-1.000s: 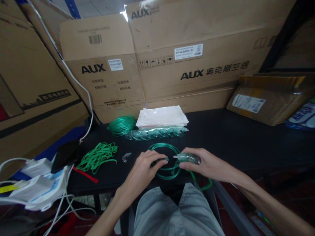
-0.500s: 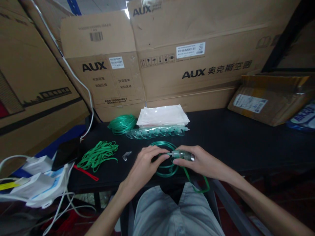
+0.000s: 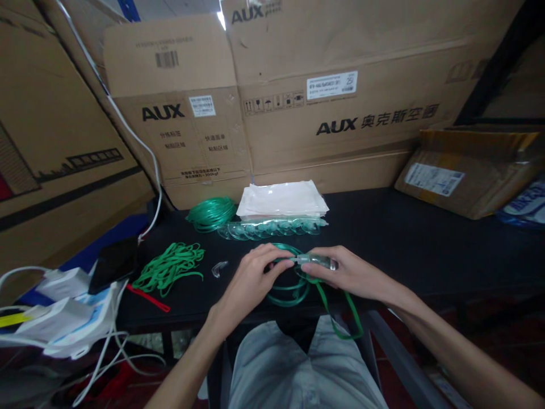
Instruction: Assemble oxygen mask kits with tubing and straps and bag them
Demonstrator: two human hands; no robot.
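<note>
A translucent green oxygen mask (image 3: 317, 260) lies sideways in my right hand (image 3: 347, 270), gripped between thumb and fingers. Its narrow connector points left, towards my left hand (image 3: 258, 270). The left fingertips pinch the end of a clear green tube at that connector; whether the tube is pushed on is too small to tell. Under both hands the rest of the tubing (image 3: 289, 301) lies coiled on the black table (image 3: 366, 227). From the mask a green elastic strap (image 3: 351, 315) hangs in a loop over the table's front edge.
Behind my hands are a row of nested masks (image 3: 272, 228), white packets (image 3: 281, 199) and coiled green tubing (image 3: 212, 214). Leftward lie green straps (image 3: 172, 267), a small clear piece (image 3: 219, 268), a red strip (image 3: 149, 298) and chargers (image 3: 63, 284). Cardboard boxes (image 3: 281, 136) stand behind.
Both hands have shifted slightly up, the tube end and connector still together. My right fingers have closed further over the mask, and the strap loop hangs wider.
</note>
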